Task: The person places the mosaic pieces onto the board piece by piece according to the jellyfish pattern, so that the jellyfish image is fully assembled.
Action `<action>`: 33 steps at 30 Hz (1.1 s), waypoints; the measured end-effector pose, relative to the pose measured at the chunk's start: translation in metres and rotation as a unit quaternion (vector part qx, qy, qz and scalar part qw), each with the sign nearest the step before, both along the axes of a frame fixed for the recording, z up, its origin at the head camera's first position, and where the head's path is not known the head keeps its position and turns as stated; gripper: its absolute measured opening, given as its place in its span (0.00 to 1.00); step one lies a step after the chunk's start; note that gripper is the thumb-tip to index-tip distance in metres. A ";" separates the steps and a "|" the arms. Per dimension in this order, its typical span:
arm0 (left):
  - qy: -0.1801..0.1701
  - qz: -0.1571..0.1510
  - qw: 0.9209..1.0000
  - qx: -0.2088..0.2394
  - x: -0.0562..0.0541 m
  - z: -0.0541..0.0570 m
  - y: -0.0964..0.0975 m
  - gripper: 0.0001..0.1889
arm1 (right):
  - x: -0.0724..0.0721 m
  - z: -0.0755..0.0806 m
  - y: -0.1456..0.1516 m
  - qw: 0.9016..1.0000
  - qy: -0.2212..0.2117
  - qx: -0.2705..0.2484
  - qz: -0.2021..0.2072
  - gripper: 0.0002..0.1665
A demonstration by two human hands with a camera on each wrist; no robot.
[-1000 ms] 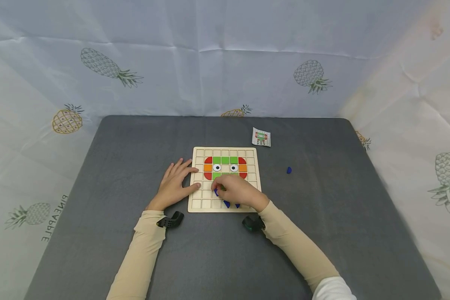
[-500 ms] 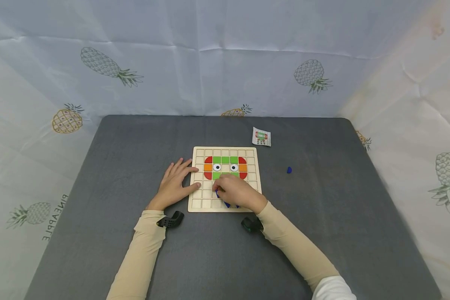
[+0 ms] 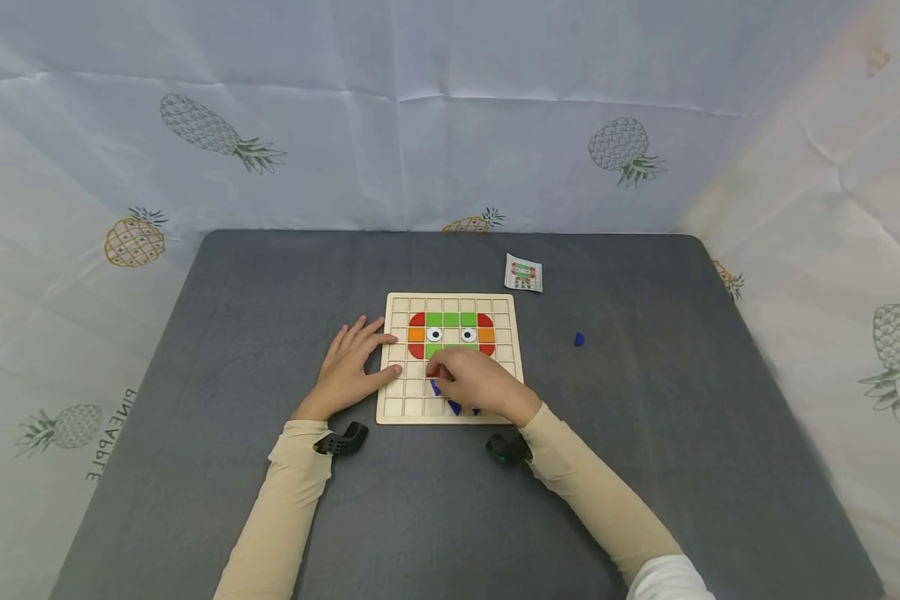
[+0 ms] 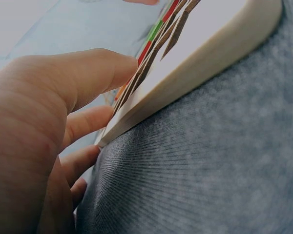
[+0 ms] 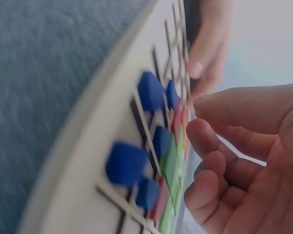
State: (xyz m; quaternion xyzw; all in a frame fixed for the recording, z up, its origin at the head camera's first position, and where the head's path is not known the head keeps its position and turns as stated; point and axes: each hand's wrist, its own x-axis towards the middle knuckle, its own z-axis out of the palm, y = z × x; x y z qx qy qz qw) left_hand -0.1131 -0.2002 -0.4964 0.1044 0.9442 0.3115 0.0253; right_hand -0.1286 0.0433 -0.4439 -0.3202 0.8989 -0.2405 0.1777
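Note:
A square wooden grid board [image 3: 414, 407] lies on the table with red, green, orange and eye-marked tiles in its upper part. My left hand [image 3: 351, 367] rests at the board's left edge, fingers spread and thumb on the surface. Over the lower middle of the board, my right hand [image 3: 480, 383] has curled fingers. Its thumb and index tips are close together beside a red tile [image 3: 432, 375]; whether they hold something cannot be told. Close by on the board are a blue piece [image 3: 436, 387] and a second blue piece [image 3: 455, 407]. Several blue pieces [image 5: 127, 163] show in the right wrist view.
A small picture card [image 3: 523, 272] lies behind the board to the right. One loose blue piece [image 3: 579, 339] sits on the grey table [image 3: 645, 400] right of the board. Pineapple-print cloth [image 3: 450, 158] hangs around the back and sides.
My right hand shifts slightly above the lower board, uncovering more of the red tile and nearby blue pieces. The left hand stays at the left edge.

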 end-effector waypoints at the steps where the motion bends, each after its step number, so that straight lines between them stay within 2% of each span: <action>1: -0.001 0.000 1.000 -0.001 0.000 0.000 0.000 0.29 | -0.001 0.002 0.003 1.000 -0.006 -0.008 -0.005 0.10; 9: -0.007 0.001 1.000 0.003 0.000 0.000 0.000 0.30 | -0.014 0.013 0.042 0.995 -0.017 -0.072 -0.064 0.12; 18: -0.009 0.000 1.000 0.007 0.001 0.001 0.001 0.30 | -0.024 0.021 0.097 0.984 -0.004 -0.083 -0.159 0.14; 27: -0.005 -0.002 1.000 0.007 0.001 0.000 0.000 0.30 | -0.039 0.006 0.157 0.964 0.007 -0.072 -0.254 0.17; 33: -0.006 -0.003 1.000 0.003 0.000 -0.001 0.000 0.30 | -0.042 -0.002 0.178 0.952 -0.005 -0.037 -0.305 0.20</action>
